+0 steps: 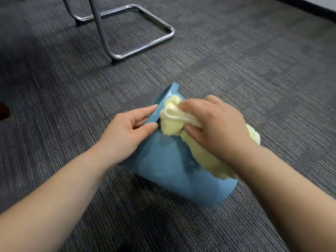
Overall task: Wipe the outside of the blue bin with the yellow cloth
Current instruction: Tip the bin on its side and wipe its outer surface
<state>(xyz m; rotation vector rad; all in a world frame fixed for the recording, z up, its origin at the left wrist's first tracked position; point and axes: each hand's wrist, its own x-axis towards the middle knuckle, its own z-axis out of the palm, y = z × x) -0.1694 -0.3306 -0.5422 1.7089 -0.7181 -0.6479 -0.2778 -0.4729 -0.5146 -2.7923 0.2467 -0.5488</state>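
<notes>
Head | yellow cloth on blue bin | chair frame beyond

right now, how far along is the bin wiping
Done: blue bin tipped on the carpet, left hand gripping its rim. In hand: right hand presses the yellow cloth on the outer wall near the rim. Left: probably the wall toward the base; what's wiped doesn't show.

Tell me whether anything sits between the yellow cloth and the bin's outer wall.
Nothing visible does. The right hand grips the yellow cloth and presses it straight against the outer wall of the blue bin near its rim. The left hand pinches the rim beside the cloth, not under it.
</notes>
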